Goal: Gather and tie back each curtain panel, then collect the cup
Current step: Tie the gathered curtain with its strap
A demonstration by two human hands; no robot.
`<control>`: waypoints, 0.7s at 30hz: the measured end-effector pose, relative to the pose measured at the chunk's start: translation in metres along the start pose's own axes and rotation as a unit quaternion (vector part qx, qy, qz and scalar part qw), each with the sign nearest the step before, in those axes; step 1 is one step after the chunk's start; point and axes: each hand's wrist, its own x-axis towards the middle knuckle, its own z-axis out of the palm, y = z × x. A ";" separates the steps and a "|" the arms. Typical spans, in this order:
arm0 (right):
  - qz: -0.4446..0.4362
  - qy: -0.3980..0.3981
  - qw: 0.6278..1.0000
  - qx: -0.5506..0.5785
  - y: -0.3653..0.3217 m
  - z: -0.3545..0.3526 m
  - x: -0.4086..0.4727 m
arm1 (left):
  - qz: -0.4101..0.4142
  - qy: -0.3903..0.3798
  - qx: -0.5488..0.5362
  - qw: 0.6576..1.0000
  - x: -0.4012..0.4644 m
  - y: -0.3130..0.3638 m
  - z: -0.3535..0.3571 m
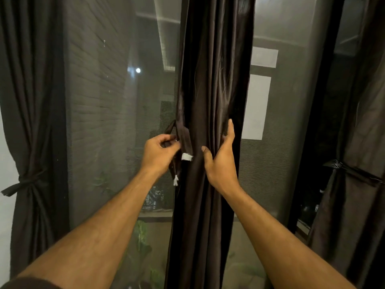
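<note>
Three curtain panels show in the head view, and the middle curtain panel point(210, 97) hangs gathered into a narrow column straight ahead, between two stretches of mesh window screen point(100, 113). The left hand point(159, 152) has its fingers curled, its grip pinching the dark tie strap point(183, 135) just beside the bundle's left edge; the strap loops up from the fingers and drops again to a white tag end point(186, 157), with a second white end point(176, 181) dangling lower. The right hand point(221, 161) has its grip spread against the front of the bundle, thumb on the folds and fingers reaching round the right side, pressing the cloth together. The fabric looks satiny, soft and light, so it will likely slide and spring loose if the pressure eases; the best hold seems to be round the full bundle at strap height, with the strap taken near its ends so it can be drawn behind and knotted. The left curtain panel point(31, 122) is already cinched with a knotted tie point(23, 183), and the right curtain panel point(358, 184) is drawn in by a tieback point(343, 166). Nothing solid blocks the hands; the screen close behind leaves little room to pass the strap round, and its loose ends could tangle. The cup is not in view.
</note>
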 end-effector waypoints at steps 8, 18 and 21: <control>-0.055 0.040 0.982 -0.177 0.003 -0.003 -0.011 | 0.024 -0.013 0.034 0.999 -0.008 -0.008 0.007; 0.009 0.051 0.978 -0.201 -0.006 0.000 -0.009 | 0.063 -0.022 0.013 0.998 -0.026 -0.002 0.016; -0.003 0.010 0.986 -0.165 -0.011 0.006 -0.008 | 0.053 -0.056 0.000 0.997 -0.032 0.005 0.022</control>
